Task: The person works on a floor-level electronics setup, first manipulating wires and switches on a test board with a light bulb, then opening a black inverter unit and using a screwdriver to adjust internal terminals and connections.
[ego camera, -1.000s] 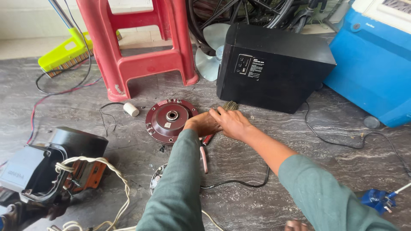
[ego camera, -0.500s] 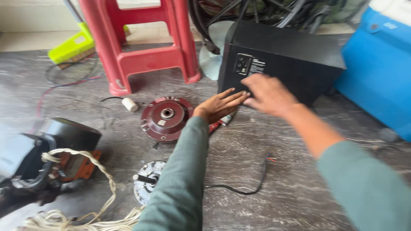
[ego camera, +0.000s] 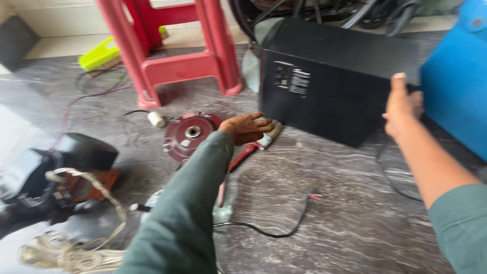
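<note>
Now the right hand (ego camera: 403,106) has left the middle of the floor and grips the right-hand corner of the black box (ego camera: 335,89), fingers closed around its edge. The left hand (ego camera: 247,128) lies flat with fingers spread beside the box's lower left corner, over red-handled pliers (ego camera: 248,151). The dark red round motor cover (ego camera: 190,134) sits just left of it.

Single head-worn view, looking down and forward

It faces a grey marbled floor (ego camera: 329,228) from close above, both sleeved arms reaching in from the bottom edge toward the wall
</note>
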